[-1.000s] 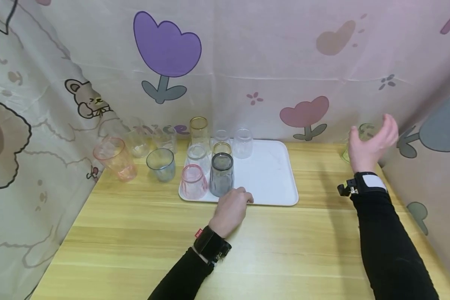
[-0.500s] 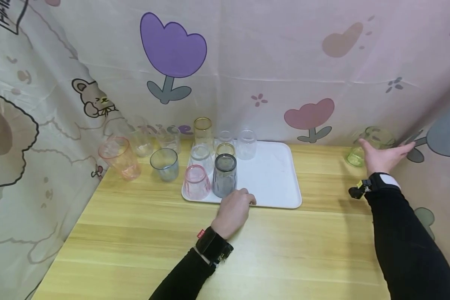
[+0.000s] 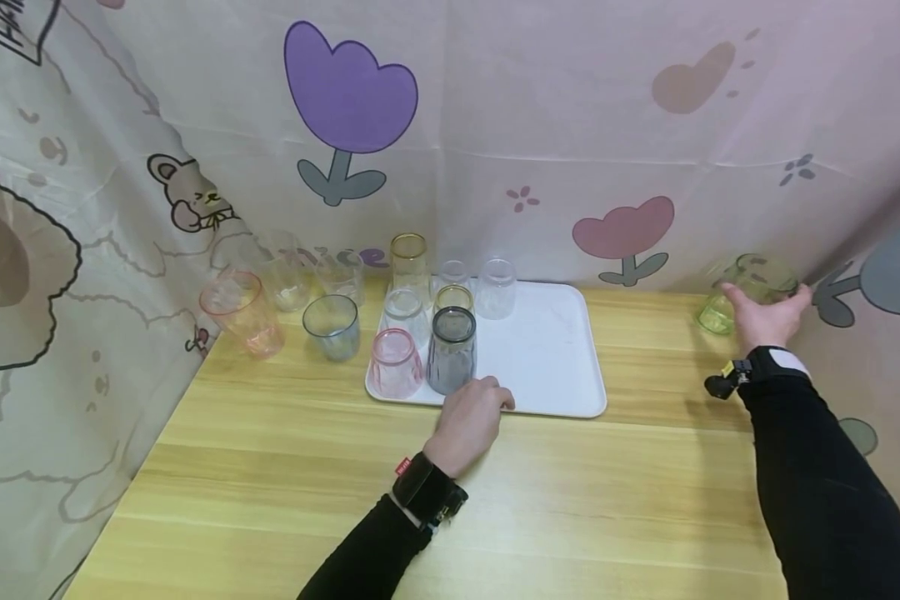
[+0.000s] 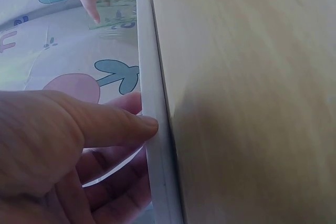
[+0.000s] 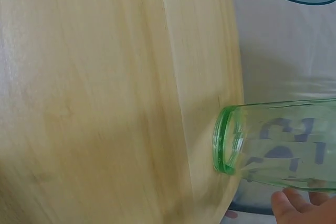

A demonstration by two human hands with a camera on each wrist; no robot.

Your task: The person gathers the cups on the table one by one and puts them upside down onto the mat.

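Observation:
My left hand (image 3: 468,421) pinches the front rim of a white tray (image 3: 547,367), its thumb (image 4: 126,127) on the outside and the fingers behind the rim in the left wrist view. Far to the right, my right hand (image 3: 768,321) curves its thumb and fingers round a tall green glass (image 3: 716,315) standing on the table by the wall. In the right wrist view the green glass (image 5: 283,145) shows its thick base on the wood, with fingertips at its side. A dark grey glass (image 3: 452,358) and a pink glass (image 3: 396,371) stand bottom-up on the tray.
Behind those two, several clear and yellow-tinted glasses (image 3: 408,271) crowd the tray's left half. Left of the tray stand a blue-grey glass (image 3: 332,329), an orange-pink glass (image 3: 251,321) and clear glasses (image 3: 341,279). Printed cloth (image 3: 510,100) hangs behind the wooden table (image 3: 307,500).
My right hand has moved right and down to the green glass, and its spread fingers have come in round it. The left hand stays at the tray's front rim.

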